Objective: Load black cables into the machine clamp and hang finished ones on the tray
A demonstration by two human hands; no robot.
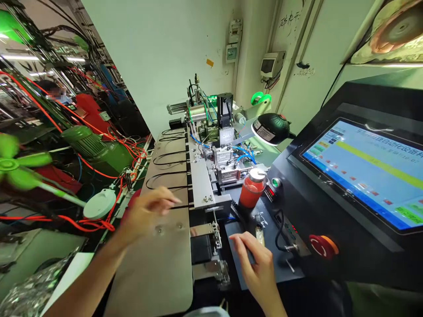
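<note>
My left hand (150, 213) hovers over the flat metal plate (148, 259), its fingers loosely bent and a little apart, with nothing visible in them. Just past its fingertips, a black cable (165, 187) lies looped on the plate, its end at the metal rail (202, 182). Several similar cable loops lie farther along. My right hand (256, 259) is to the right of the metal clamps (214, 235), its fingers curled in and thumb close to the index finger. Whatever it may hold is hidden. Beyond it stands a jar of red-orange material (251, 189) with a pale lid.
A touchscreen panel (366, 171) rises at right, above a red emergency stop button (324, 245). A black lamp (272, 128) hangs over the machine's cylinders and blue tubes. At left are a green fan (13, 163), a green motor (84, 141) and orange hoses. A person sits far left.
</note>
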